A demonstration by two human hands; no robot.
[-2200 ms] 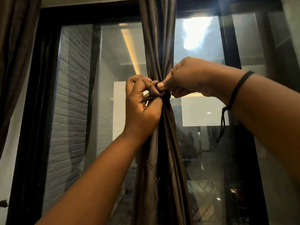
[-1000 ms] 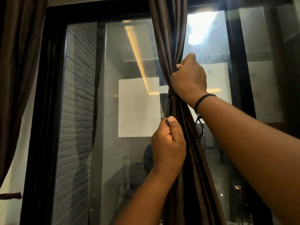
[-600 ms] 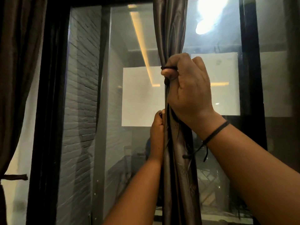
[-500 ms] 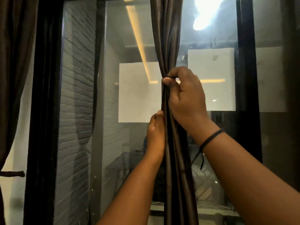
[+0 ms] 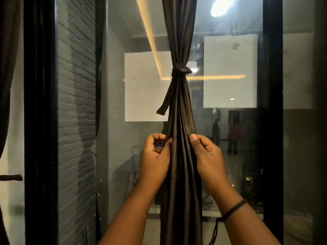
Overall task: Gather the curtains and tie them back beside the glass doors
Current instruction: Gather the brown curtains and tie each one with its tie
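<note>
A dark brown curtain (image 5: 180, 32) hangs gathered in front of the glass door (image 5: 141, 96). A matching fabric tie (image 5: 180, 70) is knotted around it at mid height, one loose end drooping to the left. Below the knot, my left hand (image 5: 155, 160) pinches the curtain's left folds. My right hand (image 5: 207, 154) pinches the right folds with thumb and fingers. Both hands are level, one on each side of the bundle. A black cord bracelet sits on my right wrist.
A second curtain (image 5: 8, 68) hangs at the far left, with a tie end (image 5: 10, 177) sticking out. Black door frames (image 5: 40, 121) (image 5: 272, 103) stand left and right of the pane. White paper sheets (image 5: 230, 71) are stuck on the glass.
My right hand let go of the knot and dropped below it. My left hand shifted to the curtain's left folds. The tie now stays knotted on its own.
</note>
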